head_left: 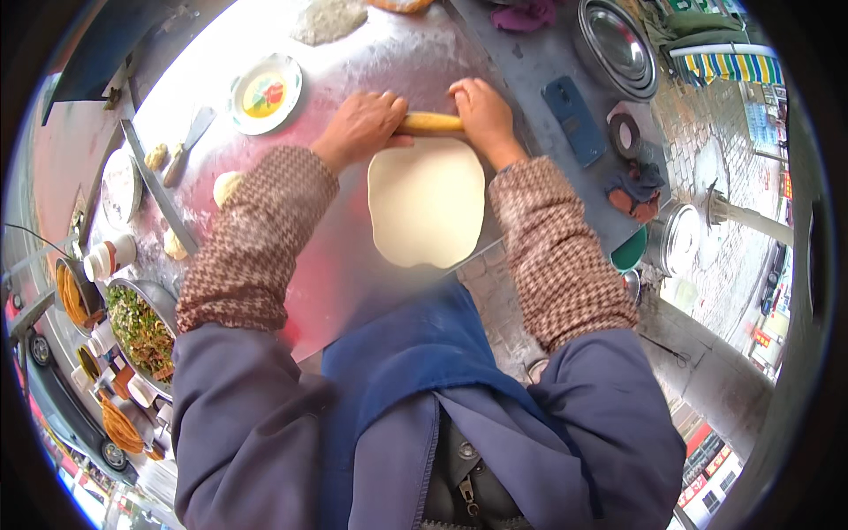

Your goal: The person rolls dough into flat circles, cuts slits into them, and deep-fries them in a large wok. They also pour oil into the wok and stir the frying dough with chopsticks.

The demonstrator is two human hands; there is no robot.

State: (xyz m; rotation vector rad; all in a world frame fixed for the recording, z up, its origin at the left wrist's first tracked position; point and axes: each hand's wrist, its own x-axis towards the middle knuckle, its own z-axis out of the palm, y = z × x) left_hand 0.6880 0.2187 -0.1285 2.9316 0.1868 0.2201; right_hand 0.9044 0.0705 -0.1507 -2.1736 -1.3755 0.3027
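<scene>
A wooden rolling pin (432,123) lies crosswise at the far edge of a flat, pale dough sheet (427,202). Its left end is under my left hand (366,126), and my right hand (485,120) grips the right end. Both hands are curled over the pin, hiding its ends. The sheet is roughly square with rounded corners, and its near side reaches the front edge of the reddish metal worktop (318,278). Beside my left sleeve sits a small dough ball (227,188), partly covered by the forearm.
On the left are an enamel plate with yellow liquid (266,96), a scraper (197,129) and a bowl of chopped greens (136,331). A larger dough mass (329,20) rests at the back. To the right lie a blue phone (574,120), a roll of tape (624,133) and a lidded metal pot (616,48).
</scene>
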